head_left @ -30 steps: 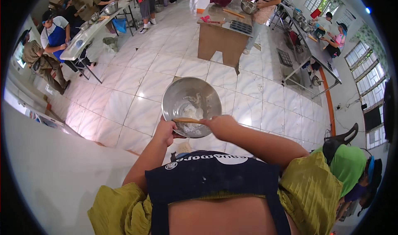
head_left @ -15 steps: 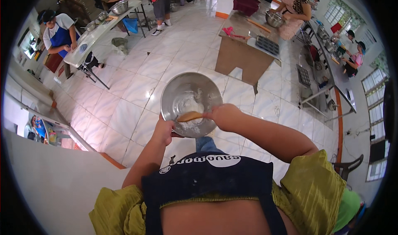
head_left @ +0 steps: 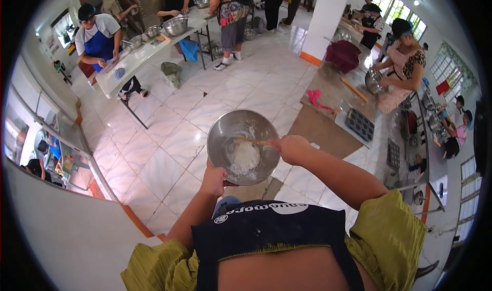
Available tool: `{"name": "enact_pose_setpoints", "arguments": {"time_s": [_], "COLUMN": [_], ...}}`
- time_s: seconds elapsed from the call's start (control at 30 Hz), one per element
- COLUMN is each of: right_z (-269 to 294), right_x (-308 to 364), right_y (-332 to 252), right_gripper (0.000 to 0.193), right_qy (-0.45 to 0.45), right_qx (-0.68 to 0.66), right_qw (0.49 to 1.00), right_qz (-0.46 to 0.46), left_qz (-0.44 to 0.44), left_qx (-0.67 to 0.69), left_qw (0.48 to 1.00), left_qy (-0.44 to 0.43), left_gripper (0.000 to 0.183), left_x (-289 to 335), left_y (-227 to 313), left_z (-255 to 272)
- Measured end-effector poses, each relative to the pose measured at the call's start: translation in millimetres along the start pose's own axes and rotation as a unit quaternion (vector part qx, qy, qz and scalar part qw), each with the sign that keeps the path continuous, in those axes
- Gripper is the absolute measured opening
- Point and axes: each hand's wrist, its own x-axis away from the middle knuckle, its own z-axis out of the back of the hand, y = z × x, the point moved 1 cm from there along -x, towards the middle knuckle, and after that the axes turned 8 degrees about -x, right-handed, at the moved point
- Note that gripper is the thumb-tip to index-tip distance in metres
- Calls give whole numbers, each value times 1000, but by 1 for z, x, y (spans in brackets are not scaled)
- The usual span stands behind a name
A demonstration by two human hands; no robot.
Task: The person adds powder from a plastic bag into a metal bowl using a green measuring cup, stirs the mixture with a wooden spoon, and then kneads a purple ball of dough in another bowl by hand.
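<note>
A steel mixing bowl (head_left: pixel 218 139) is held up in front of my dark apron, its mouth tilted toward me. My left hand (head_left: pixel 214 181) grips its lower left side, thumb near the rim and fingers partly hidden beneath. My right hand (head_left: pixel 292 149) is closed around the handle of a wooden spoon (head_left: pixel 251 140) at the bowl's right rim. The spoon reaches across the inside, over a white floury mass (head_left: pixel 245 158). White smears and powder cling to the inner wall.
Right of the bowl stands a brown table (head_left: pixel 328 83) with a muffin tin (head_left: pixel 360 124), a rolling pin (head_left: pixel 353 89), a pink cloth (head_left: pixel 319 100) and a person holding another bowl. A long table (head_left: pixel 110 81) with bowls stands left, people beside it. A plastic bag (head_left: pixel 171 74) lies on the tiled floor.
The view has shifted, showing more of the far room. Inside the bowl, the spoon has moved from the near side to the far side of the white mass; both hands keep their grips.
</note>
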Motion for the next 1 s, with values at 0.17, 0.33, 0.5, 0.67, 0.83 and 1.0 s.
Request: {"name": "enact_pose_setpoints", "arguments": {"time_s": [0.17,0.33,0.5,0.67,0.83,1.0], "right_z": [23,65,100,129,194,144], "right_x": [-103,-192,-289,-342,-405,-428], "right_y": [18,38,81,113,215,309], "right_gripper": [38,39,39,36,38,37], "right_qy": [9,19,106,52,75,42], "right_qx": [-45,-5,-32,3,95,-59], "right_qw": [999,999,993,998,989,977], "right_qz": [-14,34,-53,-19,-80,-200], "left_qz": [-8,-25,-26,25,50,79], "left_qx": [24,-43,-82,-135,-153,-89], "left_qw": [999,999,995,989,982,986], "left_qy": [33,0,-45,-56,-96,-118], "left_gripper": [90,88,84,89,77,76], "left_x": [-89,-195,-307,-404,-506,-597], "left_y": [47,119,191,227,245,244], "left_z": [-2,14,-2,-20,-73,-144]}}
